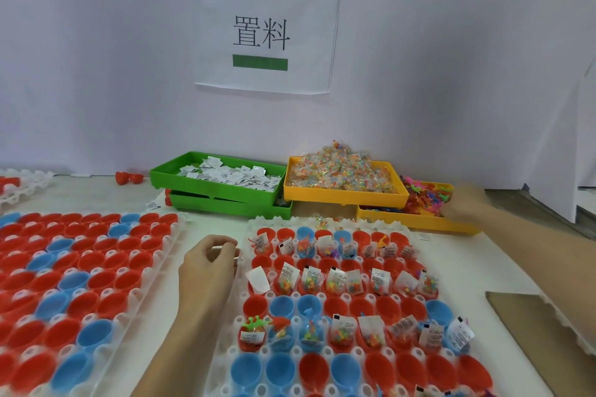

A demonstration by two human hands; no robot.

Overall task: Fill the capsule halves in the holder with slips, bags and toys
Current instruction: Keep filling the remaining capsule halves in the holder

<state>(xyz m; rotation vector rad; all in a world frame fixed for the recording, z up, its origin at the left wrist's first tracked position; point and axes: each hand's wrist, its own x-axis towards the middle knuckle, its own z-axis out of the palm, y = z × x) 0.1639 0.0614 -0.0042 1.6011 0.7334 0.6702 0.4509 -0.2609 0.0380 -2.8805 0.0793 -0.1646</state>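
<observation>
Risk: right hand (458, 205), blurred at toy tray (419, 219), grip state cannot tell, may grab several toys & spill. Left hand (208, 263), fingers curled, pinches sth thin, just beside holder (240, 306), w/ capsule halves (280, 308) partly filled.

Left hand (206, 263) beside holder (240, 271), right hand (458, 206) blurred over toys (425, 198)
</observation>
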